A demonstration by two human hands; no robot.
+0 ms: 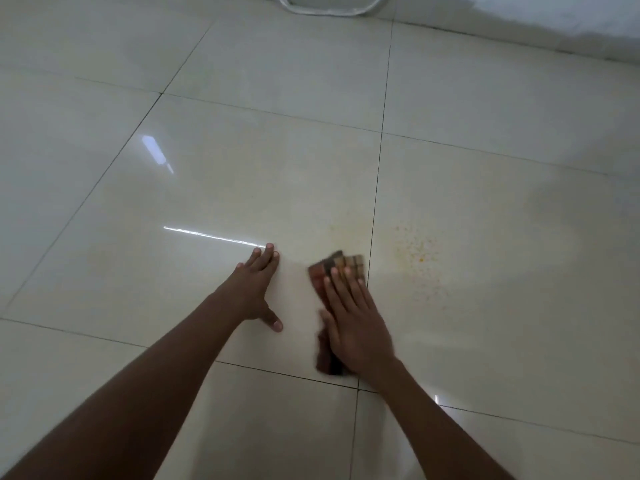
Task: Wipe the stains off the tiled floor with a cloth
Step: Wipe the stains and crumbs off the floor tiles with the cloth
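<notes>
A folded brown checked cloth (341,266) lies on the glossy cream tiled floor (242,161). My right hand (353,323) presses flat on it with straight fingers, and the cloth shows beyond the fingertips and beside the wrist. My left hand (254,289) rests flat on the bare tile to the left of the cloth, fingers straight, thumb spread. A patch of small yellow-orange specks, the stain (420,258), sits to the right of the cloth, across a grout line. A fainter yellowish smear (346,230) lies just beyond the cloth.
A white wall (554,19) runs along the far right, meeting the floor at a dark seam. A white rounded object (329,5) stands at the top edge. Light reflections streak the tile left of my left hand.
</notes>
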